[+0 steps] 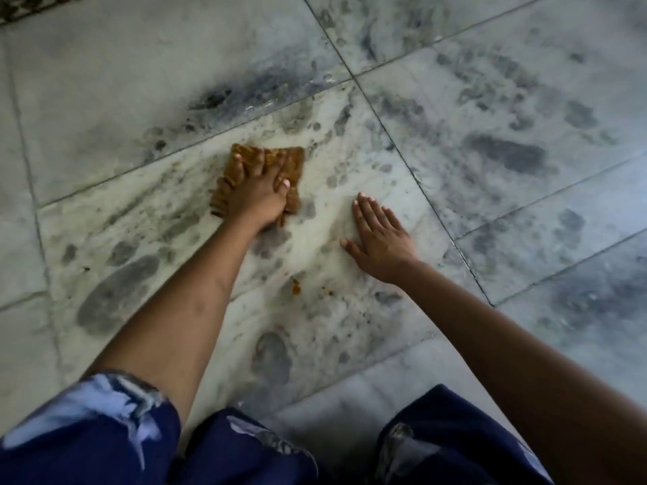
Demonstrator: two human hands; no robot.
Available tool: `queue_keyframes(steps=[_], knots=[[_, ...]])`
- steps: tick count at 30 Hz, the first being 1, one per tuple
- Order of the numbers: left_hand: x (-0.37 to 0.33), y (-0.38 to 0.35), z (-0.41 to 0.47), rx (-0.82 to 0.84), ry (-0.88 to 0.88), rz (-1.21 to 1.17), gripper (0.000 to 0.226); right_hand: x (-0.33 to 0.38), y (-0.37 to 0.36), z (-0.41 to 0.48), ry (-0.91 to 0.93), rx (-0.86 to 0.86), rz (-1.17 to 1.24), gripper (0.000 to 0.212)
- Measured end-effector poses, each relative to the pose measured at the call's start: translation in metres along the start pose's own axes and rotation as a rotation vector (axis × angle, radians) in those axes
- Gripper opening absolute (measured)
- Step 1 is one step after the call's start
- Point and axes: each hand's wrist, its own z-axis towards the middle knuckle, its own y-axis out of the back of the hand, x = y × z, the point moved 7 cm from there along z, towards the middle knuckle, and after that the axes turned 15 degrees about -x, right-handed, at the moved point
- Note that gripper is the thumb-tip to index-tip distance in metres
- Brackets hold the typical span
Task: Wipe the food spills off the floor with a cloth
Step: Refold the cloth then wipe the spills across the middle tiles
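A folded cloth (287, 162), stained brown-orange, lies on the grey marble floor (105, 99) near the middle of the view. My left hand (255, 190) presses down on it with fingers spread and curled over the fabric. To its right, my right hand (380, 239) rests flat on the tile, fingers apart, holding nothing. A small orange-brown food spill (296, 287) sits on the floor between my two forearms, with tiny specks (329, 293) just right of it. Faint yellowish smears run across the tile around the cloth.
The marble tiles carry dark grey blotches and thin dark joints (385, 127). A patterned edge (21, 5) shows at the top left corner. My knees in dark blue printed fabric (245, 449) fill the bottom of the view.
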Motion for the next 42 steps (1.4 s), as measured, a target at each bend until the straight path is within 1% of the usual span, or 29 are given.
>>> queue_keyframes(steps=[2,4,5,6,7,9,10,11,13,15,18,20,21,22,23,25,26,28,29,31,33,36,38,39,40,42], knots=[[-0.023,-0.011,-0.043,0.026,-0.148,0.022,0.05,-0.009,0.004,-0.008,-0.017,-0.023,0.015,0.072],[-0.024,-0.015,-0.102,0.018,-0.301,0.046,0.051,-0.017,0.004,-0.022,-0.036,-0.052,0.015,0.073],[-0.014,-0.012,-0.125,0.001,-0.336,0.077,0.053,-0.021,0.004,-0.029,-0.04,-0.074,0.01,0.075],[0.006,-0.007,-0.136,-0.013,-0.323,0.118,0.058,-0.025,0.003,-0.035,-0.054,-0.09,0.013,0.077],[0.029,-0.002,-0.135,-0.025,-0.258,0.15,0.063,-0.031,0.002,-0.04,-0.084,-0.098,0.026,0.079],[0.075,0.008,-0.116,-0.052,0.003,0.155,0.06,-0.04,0.001,-0.046,-0.145,-0.116,0.067,0.085],[0.087,0.01,-0.104,-0.05,0.129,0.137,0.06,-0.044,0.0,-0.048,-0.167,-0.125,0.087,0.089],[0.088,0.01,-0.091,-0.044,0.208,0.121,0.059,-0.046,0.001,-0.049,-0.185,-0.135,0.105,0.09],[0.064,0.006,-0.076,-0.035,0.235,0.091,0.056,-0.048,0.001,-0.052,-0.19,-0.141,0.122,0.09],[0.028,-0.003,-0.08,-0.015,0.119,0.066,0.054,-0.047,0.0,-0.054,-0.19,-0.151,0.118,0.088],[-0.008,-0.018,-0.14,-0.026,-0.152,0.072,0.057,-0.047,-0.002,-0.055,-0.185,-0.171,0.096,0.085],[-0.002,-0.021,-0.184,-0.057,-0.304,0.084,0.061,-0.048,-0.004,-0.056,-0.173,-0.182,0.072,0.082],[0.012,-0.02,-0.196,-0.068,-0.318,0.101,0.061,-0.048,-0.004,-0.056,-0.168,-0.191,0.061,0.081],[0.03,-0.017,-0.197,-0.077,-0.286,0.124,0.061,-0.048,-0.004,-0.056,-0.164,-0.2,0.049,0.08],[0.05,-0.013,-0.192,-0.083,-0.217,0.151,0.062,-0.048,-0.006,-0.056,-0.159,-0.206,0.038,0.08],[0.084,-0.002,-0.165,-0.07,-0.027,0.194,0.062,-0.046,-0.008,-0.056,-0.161,-0.211,0.019,0.081],[0.093,0.002,-0.148,-0.031,0.072,0.194,0.059,-0.047,-0.009,-0.056,-0.168,-0.21,0.009,0.082],[0.092,0.01,-0.117,0.04,0.193,0.144,0.057,-0.047,-0.009,-0.055,-0.174,-0.207,-0.01,0.084],[0.084,0.012,-0.106,0.066,0.204,0.113,0.057,-0.047,-0.009,-0.055,-0.17,-0.202,-0.011,0.084],[0.057,0.007,-0.102,0.093,0.133,0.088,0.055,-0.048,-0.009,-0.055,-0.171,-0.177,0.0,0.086],[0.027,-0.008,-0.123,0.063,-0.008,0.117,0.056,-0.048,-0.008,-0.055,-0.178,-0.171,0.012,0.086],[-0.004,-0.024,-0.192,-0.013,-0.222,0.126,0.057,-0.046,-0.007,-0.057,-0.174,-0.177,0.022,0.084],[0.001,-0.028,-0.241,-0.051,-0.355,0.125,0.06,-0.042,-0.009,-0.064,-0.144,-0.177,0.005,0.082],[0.012,-0.028,-0.258,-0.072,-0.384,0.139,0.061,-0.04,-0.01,-0.069,-0.12,-0.177,-0.005,0.081],[0.03,-0.025,-0.267,-0.087,-0.368,0.145,0.061,-0.038,-0.011,-0.074,-0.097,-0.175,-0.008,0.08],[0.069,-0.016,-0.259,-0.1,-0.243,0.156,0.061,-0.038,-0.012,-0.082,-0.069,-0.172,-0.015,0.078]])
